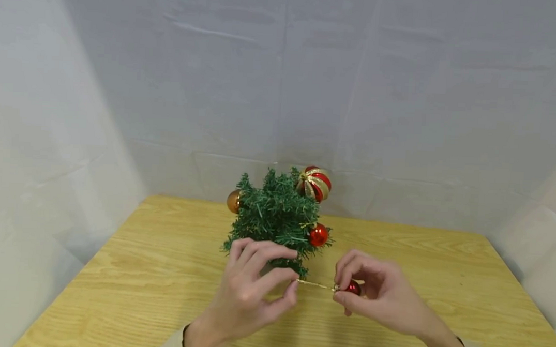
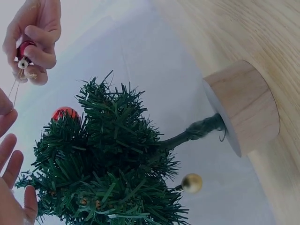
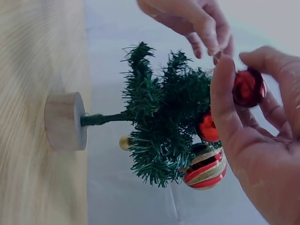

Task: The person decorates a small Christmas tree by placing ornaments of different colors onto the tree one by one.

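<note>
My right hand (image 1: 380, 292) holds a shiny dark-red Christmas bauble (image 3: 248, 88) by its cap end, in front and to the right of a small artificial Christmas tree (image 1: 276, 209). A gold hanging cord (image 1: 316, 284) runs taut from the bauble's cap to my left hand (image 1: 254, 291), whose thumb and index finger pinch its far end. The left hand's other fingers are spread just before the lower branches. On the tree hang a smaller red bauble (image 1: 319, 235), a red-and-gold striped bauble (image 1: 315, 183) and a gold bauble (image 1: 233, 201).
The tree stands on a round wooden base (image 2: 248, 105), which the head view hides behind the left hand and branches. Beneath lies a light wooden table (image 1: 163, 251). A pale sheet (image 1: 282, 80) hangs behind the table and along its sides.
</note>
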